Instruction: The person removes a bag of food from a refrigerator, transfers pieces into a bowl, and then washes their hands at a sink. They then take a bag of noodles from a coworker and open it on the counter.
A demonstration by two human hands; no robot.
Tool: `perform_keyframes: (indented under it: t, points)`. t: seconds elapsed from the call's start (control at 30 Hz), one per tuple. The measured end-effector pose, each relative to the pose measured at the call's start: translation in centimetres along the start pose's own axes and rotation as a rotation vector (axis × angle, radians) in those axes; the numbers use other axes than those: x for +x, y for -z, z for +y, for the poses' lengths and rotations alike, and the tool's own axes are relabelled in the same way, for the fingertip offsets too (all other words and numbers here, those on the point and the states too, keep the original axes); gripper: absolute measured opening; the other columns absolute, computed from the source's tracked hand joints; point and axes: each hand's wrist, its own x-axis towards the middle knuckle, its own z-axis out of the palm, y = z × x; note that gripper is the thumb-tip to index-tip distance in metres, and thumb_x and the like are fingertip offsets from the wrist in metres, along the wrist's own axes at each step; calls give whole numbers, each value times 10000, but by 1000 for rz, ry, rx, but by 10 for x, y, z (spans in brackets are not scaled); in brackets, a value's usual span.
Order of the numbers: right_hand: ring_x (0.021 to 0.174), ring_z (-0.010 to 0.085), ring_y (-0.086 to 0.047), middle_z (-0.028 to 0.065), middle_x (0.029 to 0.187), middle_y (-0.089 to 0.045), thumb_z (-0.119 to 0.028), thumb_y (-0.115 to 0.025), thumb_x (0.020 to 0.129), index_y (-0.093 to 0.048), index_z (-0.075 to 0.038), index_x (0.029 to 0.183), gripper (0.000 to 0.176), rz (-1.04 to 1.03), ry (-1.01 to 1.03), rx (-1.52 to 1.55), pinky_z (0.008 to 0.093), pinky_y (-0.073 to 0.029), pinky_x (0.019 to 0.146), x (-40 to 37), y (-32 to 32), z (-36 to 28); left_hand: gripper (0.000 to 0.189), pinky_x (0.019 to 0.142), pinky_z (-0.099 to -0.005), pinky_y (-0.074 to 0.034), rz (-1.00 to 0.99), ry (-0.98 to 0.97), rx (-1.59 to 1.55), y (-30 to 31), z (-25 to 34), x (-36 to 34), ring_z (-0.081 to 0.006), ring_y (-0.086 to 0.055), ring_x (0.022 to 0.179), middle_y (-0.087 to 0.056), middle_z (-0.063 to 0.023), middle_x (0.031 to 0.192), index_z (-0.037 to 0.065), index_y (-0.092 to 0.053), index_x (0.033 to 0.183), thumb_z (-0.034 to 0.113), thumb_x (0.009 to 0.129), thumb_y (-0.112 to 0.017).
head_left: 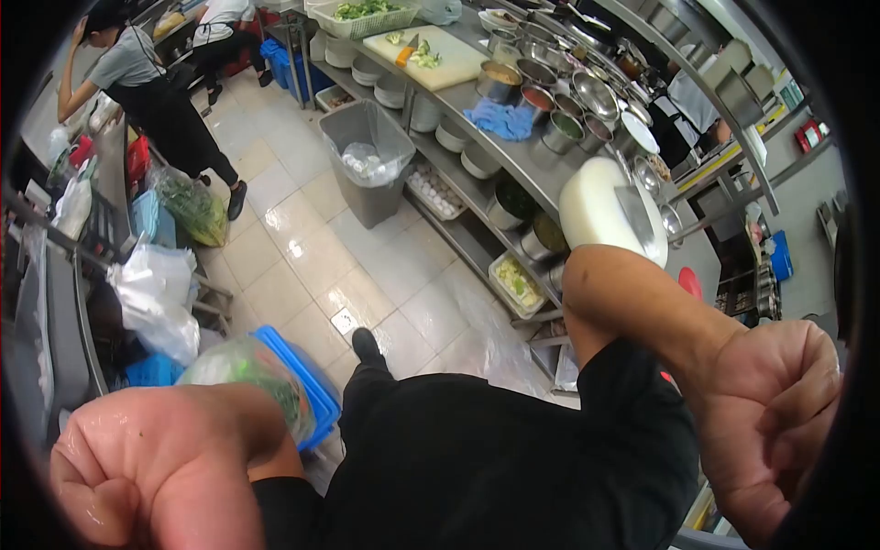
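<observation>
Left hand [156,472], lower left, and right hand [770,417], lower right, are 2 clenched fists gripping nothing visible. A clear plastic bag of greens [252,371] sits nearest the left one.

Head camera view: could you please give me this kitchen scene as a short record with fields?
Left hand: clenched fist, nothing visible in it, nearest the clear plastic bag of greens by the blue plastic crate
Right hand: clenched fist, nothing visible in it
Long steel counter: white cutting board with chopped greens, crumpled blue cloth, round metal bowls
Floor: grey plastic waste bin with white liner
</observation>
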Motion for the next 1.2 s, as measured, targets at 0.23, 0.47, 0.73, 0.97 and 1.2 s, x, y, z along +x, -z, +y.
perform_keyframes:
  t: [0.23, 0.47, 0.73, 0.97, 1.2]
  points:
    - [637, 70, -433, 9, 874, -509, -345, -557, 837, -585, -95, 963, 281, -4, 9, -87, 186, -337, 513, 3, -23, 99, 167, 438, -123, -278, 48, -36, -101, 9, -117, 2, -8, -383, 367, -369, 127, 454, 152, -543, 609, 73, 739, -476]
    - [641, 68, -438, 2, 867, -512, -335, -554, 837, -582, -104, 957, 262, 30, 41, -136, 184, -340, 514, 3, -24, 156, 165, 300, -127, -243, -411, -38, -197, -56, -192, -19, -7, -269, 329, -426, 63, 574, 97, -447, 821, 197, 942, -397]
    - [645, 65, -445, -7, 860, -514, -324, -549, 837, -578, -114, 951, 241, 53, 17, -150, 181, -344, 516, -25, 5, 264, 147, 293, -116, -232, -112, -111, -220, -107, -276, -84, 1, -295, 360, -432, 76, 590, 137, -489, 892, 232, 949, -392]
    - [648, 63, -451, -15, 853, -517, -314, -545, 837, -575, -122, 945, 222, 87, 13, -141, 179, -348, 518, -42, 52, 380, 155, 289, -123, -242, -229, -73, -318, -137, -371, -137, -10, -322, 377, -453, 59, 621, 123, -487, 929, 247, 947, -395]
    - [651, 61, -457, -22, 847, -520, -305, -541, 836, -572, -131, 939, 204, 62, -44, -199, 177, -351, 520, -53, 79, 448, 166, 286, -132, -257, -233, 66, -337, -156, -435, -188, -28, -343, 383, -472, 36, 650, 114, -468, 963, 264, 944, -398]
